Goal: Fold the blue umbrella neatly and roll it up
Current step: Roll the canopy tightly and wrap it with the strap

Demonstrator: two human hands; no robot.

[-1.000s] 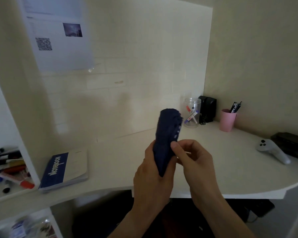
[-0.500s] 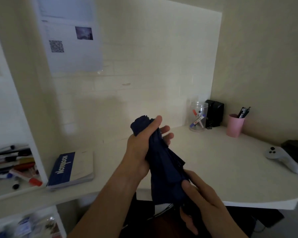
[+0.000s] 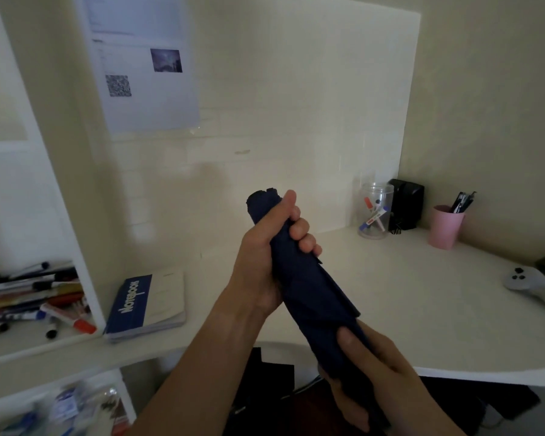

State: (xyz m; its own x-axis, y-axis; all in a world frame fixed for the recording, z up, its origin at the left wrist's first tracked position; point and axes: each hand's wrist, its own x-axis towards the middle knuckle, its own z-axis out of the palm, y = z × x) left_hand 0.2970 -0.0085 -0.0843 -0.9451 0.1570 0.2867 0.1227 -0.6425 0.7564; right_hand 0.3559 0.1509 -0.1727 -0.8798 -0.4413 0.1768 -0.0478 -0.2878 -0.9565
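Above white table (image 3: 422, 309) edge: blue umbrella (image 3: 309, 287), soft matte fabric gathered into slanted cylinder, held in air. Left hand (image 3: 265, 262) fingers (image 3: 299, 229) wrapped tight round upper end; right hand (image 3: 378, 372) clasps lower end. Smooth curved tabletop carries blue notebook (image 3: 145, 303), clear plastic jar (image 3: 375, 212), pink cup (image 3: 445, 226).

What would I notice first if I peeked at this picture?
Right in the middle, two hands hold a dark blue umbrella bundled into a tilted roll: the left hand wraps its upper end and the right hand holds the lower end. Behind, on the white desk, stand a pink cup of pens and a clear jar of markers, and a blue notebook lies at the left.
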